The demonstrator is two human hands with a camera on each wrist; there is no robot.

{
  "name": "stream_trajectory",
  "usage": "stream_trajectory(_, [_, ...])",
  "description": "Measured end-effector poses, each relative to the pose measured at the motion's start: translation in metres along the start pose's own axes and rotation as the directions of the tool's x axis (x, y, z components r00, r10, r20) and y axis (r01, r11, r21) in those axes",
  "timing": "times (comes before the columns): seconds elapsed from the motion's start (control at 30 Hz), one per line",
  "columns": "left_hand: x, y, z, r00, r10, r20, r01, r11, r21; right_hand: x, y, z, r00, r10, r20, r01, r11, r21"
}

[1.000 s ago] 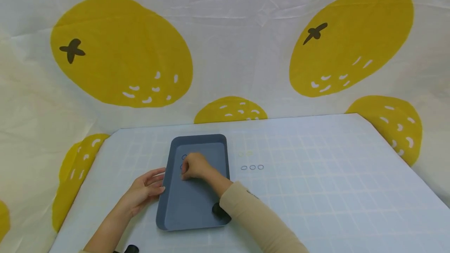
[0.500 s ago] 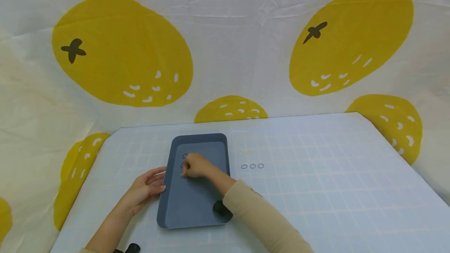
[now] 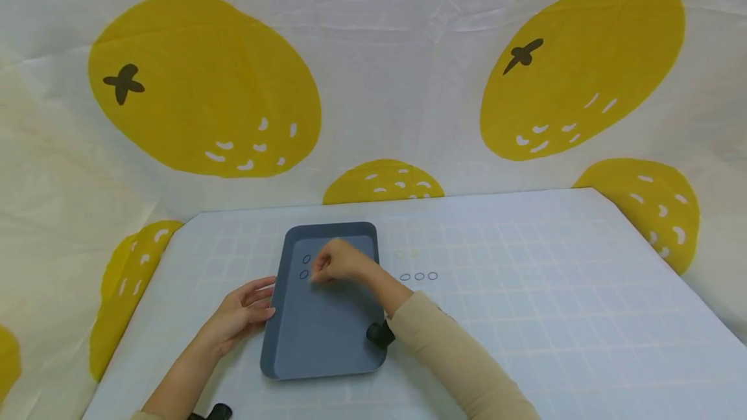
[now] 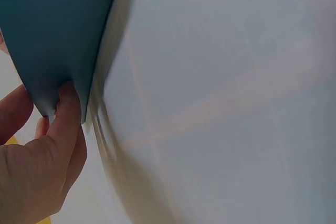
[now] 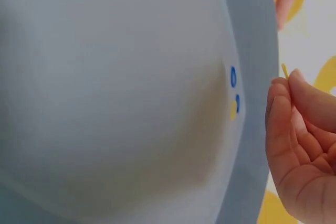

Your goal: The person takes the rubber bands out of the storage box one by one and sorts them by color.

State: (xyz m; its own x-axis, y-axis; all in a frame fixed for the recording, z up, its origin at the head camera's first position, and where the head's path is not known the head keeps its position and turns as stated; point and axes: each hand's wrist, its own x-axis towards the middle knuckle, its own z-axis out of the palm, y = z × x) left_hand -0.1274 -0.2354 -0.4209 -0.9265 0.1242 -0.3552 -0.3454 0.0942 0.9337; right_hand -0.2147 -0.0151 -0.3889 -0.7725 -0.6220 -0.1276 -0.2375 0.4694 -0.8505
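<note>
The work in hand looks like putting small rings into the grey tray (image 3: 327, 336), one by one; the right hand (image 3: 338, 263) hangs over the far part of the tray with its fingertips pressed together on a tiny yellow ring (image 5: 284, 71), which shows only in the right wrist view; the left hand (image 3: 242, 316) has loose, nearly straight fingers that touch the left rim of the tray and seem to keep it steady.

The tray is flat, with low walls and round corners; two blue rings (image 3: 306, 266) lie on its floor, just left of the right hand, one behind the other; in the right wrist view a yellow bit sits right beside them, though I cannot tell what it is.

I think the next move needs the right hand to go low near the blue rings and let go softly; the ring is thin and light, so it could roll or stick to a finger.

Three more blue rings (image 3: 419, 276) lie in a row on the table (image 3: 525, 290), just right of the tray.
</note>
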Motion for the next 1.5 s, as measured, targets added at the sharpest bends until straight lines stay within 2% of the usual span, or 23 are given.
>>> stream_trajectory(0.27, [0.000, -0.001, 0.000, 1.000, 0.009, 0.004, -0.009, 1.000, 0.004, -0.005, -0.005, -0.015, 0.999, 0.040, -0.008, -0.039, 0.993, 0.115])
stream_trajectory(0.63, [-0.002, 0.001, 0.001, 1.000, 0.014, 0.006, -0.014, 1.000, 0.016, -0.013, -0.003, -0.037, 0.999, 0.044, -0.014, -0.039, 0.967, 0.251])
stream_trajectory(0.87, [-0.003, 0.000, 0.002, 1.000, 0.001, -0.008, -0.001, 1.000, 0.020, -0.020, -0.001, -0.046, 0.999, 0.042, -0.023, -0.035, 0.971, 0.237])
stream_trajectory(1.13, [-0.003, 0.000, 0.001, 1.000, 0.005, -0.009, -0.005, 1.000, 0.019, -0.029, 0.002, -0.061, 0.996, 0.084, -0.037, -0.071, 0.962, 0.265])
stream_trajectory(1.5, [-0.001, -0.001, 0.001, 1.000, 0.005, -0.002, -0.005, 1.000, 0.008, -0.041, 0.015, -0.080, 0.994, 0.092, -0.056, -0.074, 0.963, 0.257])
